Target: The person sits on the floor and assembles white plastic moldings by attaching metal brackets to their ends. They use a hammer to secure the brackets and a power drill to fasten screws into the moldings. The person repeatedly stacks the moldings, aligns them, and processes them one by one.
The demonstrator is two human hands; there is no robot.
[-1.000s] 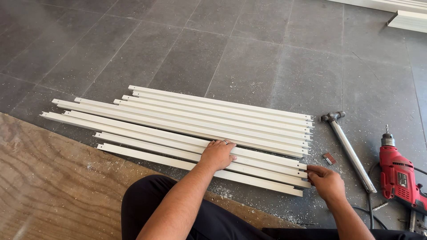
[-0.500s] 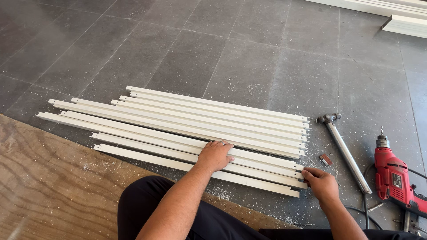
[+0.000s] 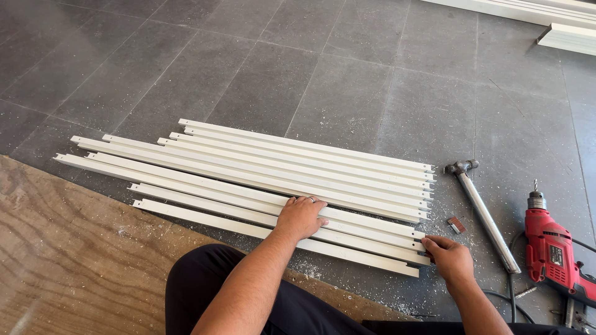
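Large dark grey floor tiles (image 3: pixel 323 93) with pale joints fill the room. A dusty plywood sheet (image 3: pixel 68 260) lies near left. White trim pieces (image 3: pixel 559 25) rest far right. Even daylight falls.

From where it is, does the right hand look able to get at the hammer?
Probably yes: the right hand rests at the white strips' ends, and only bare floor and a small brown block lie between it and the hammer.
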